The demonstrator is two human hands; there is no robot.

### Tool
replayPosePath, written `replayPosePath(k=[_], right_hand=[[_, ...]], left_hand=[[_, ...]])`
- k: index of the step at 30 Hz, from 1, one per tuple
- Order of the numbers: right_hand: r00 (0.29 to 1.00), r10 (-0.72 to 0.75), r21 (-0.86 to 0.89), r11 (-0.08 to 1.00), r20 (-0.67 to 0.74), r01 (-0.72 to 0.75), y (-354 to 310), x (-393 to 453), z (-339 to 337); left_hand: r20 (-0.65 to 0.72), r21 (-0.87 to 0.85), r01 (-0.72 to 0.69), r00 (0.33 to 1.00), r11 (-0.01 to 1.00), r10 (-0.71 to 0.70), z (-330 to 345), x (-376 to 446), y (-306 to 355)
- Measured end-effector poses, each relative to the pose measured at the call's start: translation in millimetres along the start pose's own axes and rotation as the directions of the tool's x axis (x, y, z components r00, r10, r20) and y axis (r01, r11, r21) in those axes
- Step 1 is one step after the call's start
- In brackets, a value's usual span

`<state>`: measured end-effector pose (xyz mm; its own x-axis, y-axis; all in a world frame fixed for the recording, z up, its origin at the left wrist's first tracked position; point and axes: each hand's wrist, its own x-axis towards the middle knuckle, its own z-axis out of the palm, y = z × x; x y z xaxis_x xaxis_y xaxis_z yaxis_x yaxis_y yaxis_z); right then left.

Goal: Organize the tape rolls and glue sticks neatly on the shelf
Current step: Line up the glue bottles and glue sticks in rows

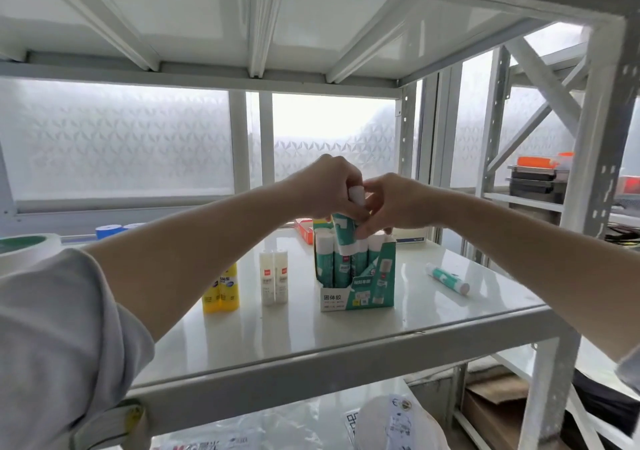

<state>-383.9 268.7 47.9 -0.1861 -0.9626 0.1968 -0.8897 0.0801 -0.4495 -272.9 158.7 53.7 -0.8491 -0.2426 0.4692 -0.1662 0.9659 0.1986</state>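
- Both hands meet above the middle of a white metal shelf (346, 338), holding one teal-and-white glue stick (344, 233) between them.
- The left hand (329, 186) has its fingers curled over the stick's white cap end, a tight grip from above.
- The right hand (394, 203) pinches the same stick from the right side, thumb and fingertips wrapped round its teal body.
- The held stick is tilted, its lower end just above an open teal-and-white display box (356, 297).
- The box stands upright on the shelf and holds more teal glue sticks (327, 255), upright and packed side by side.
- Right of the box, well apart from it, one teal glue stick (447, 278) lies on its side on the shelf.
- Left of the box, two white glue sticks (274, 281) stand upright, touching each other.
- Further left, yellow glue sticks (221, 290) stand upright, partly hidden behind the left forearm.
- At the back left, blue tape rolls (109, 231) sit near the frosted window.
- At the far left edge, a large white tape roll (24, 252) with a green inside is partly in view.
- Behind the box, a red-and-white carton (304, 229) lies mostly hidden by the hands.
- A tape roll (117, 425) hangs around the left arm's grey sleeve near the bottom edge.
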Motion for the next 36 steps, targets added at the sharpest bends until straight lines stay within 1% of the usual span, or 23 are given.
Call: replayPosePath(k=[1, 3, 5, 7, 8, 9, 10, 12, 14, 16, 18, 20, 23, 25, 28, 32, 36], right_hand=[[1.000, 0.008, 0.007, 1.000, -0.004, -0.008, 2.0, 0.6, 1.6], [1.000, -0.002, -0.060, 0.998, -0.001, 0.002, 5.2, -0.5, 2.9], [0.998, 0.000, -0.135, 0.991, -0.056, -0.008, 6.4, -1.0, 0.8], [0.985, 0.058, -0.109, 0.991, -0.162, -0.076, 6.1, 1.4, -3.6], [0.977, 0.117, -0.085, 0.987, -0.176, -0.133, 5.7, 3.1, -5.2], [0.974, 0.177, -0.095, 0.977, -0.143, -0.191, 3.8, 4.4, -4.6], [0.969, 0.238, -0.128, 0.961, -0.073, -0.245, 1.1, 5.6, -1.9], [0.941, 0.338, -0.277, 0.907, 0.033, -0.316, -2.6, 8.6, 5.9], [0.926, 0.376, -0.418, 0.847, 0.036, -0.327, -7.9, 10.4, 11.6], [0.910, 0.411, -0.484, 0.807, 0.052, -0.337, -14.9, 12.0, 12.5], [0.875, 0.474, -0.557, 0.756, 0.104, -0.343, -22.3, 13.2, 15.3], [0.836, 0.530, -0.609, 0.712, 0.142, -0.349, -25.4, 15.2, 19.6], [0.793, 0.586, -0.644, 0.674, 0.167, -0.363, -25.5, 18.4, 23.5], [0.768, 0.615, -0.632, 0.670, 0.177, -0.391, -21.7, 20.6, 23.7], [0.773, 0.612, -0.527, 0.719, 0.169, -0.453, -13.4, 23.0, 22.6], [0.818, 0.559, -0.356, 0.798, 0.136, -0.486, -13.6, 17.9, 19.1], [0.898, 0.439, -0.146, 0.890, 0.021, -0.432, -28.1, 16.6, 17.9]], left_hand=[[-0.005, -0.006, 0.007, 1.000, 1.000, -0.007, -0.5, -1.1, -1.4], [-0.028, -0.004, 0.014, 1.000, 1.000, -0.015, -2.6, -4.4, -5.4], [-0.074, 0.027, 0.018, 0.997, 0.999, -0.016, -5.4, -8.0, -9.8], [-0.133, 0.048, 0.027, 0.991, 0.998, -0.021, -7.5, -11.2, -13.5], [-0.159, 0.047, 0.031, 0.987, 0.998, -0.023, -7.8, -12.4, -15.4], [-0.178, 0.037, 0.034, 0.984, 0.999, -0.027, -7.5, -13.9, -17.3], [-0.190, 0.022, 0.035, 0.981, 0.999, -0.030, -7.0, -15.9, -18.9], [-0.202, 0.002, 0.029, 0.979, 1.000, -0.028, -5.7, -20.3, -22.8], [-0.211, -0.009, 0.025, 0.977, 1.000, -0.027, -5.7, -25.3, -25.8], [-0.221, -0.046, 0.021, 0.975, 0.999, -0.031, -6.0, -29.0, -28.0], [-0.217, -0.098, 0.023, 0.975, 0.995, -0.044, -5.4, -32.4, -28.7], [-0.216, -0.123, 0.022, 0.975, 0.992, -0.048, -3.6, -36.7, -28.5], [-0.233, -0.144, 0.007, 0.972, 0.989, -0.040, -0.2, -42.8, -29.2], [-0.236, -0.153, 0.004, 0.971, 0.988, -0.040, 0.5, -46.0, -29.8], [-0.246, -0.155, 0.002, 0.969, 0.988, -0.040, 0.6, -48.8, -31.7], [-0.272, -0.144, 0.002, 0.961, 0.990, -0.042, -1.5, -50.7, -34.0], [-0.310, -0.147, 0.016, 0.949, 0.989, -0.061, -5.4, -52.0, -38.0]])
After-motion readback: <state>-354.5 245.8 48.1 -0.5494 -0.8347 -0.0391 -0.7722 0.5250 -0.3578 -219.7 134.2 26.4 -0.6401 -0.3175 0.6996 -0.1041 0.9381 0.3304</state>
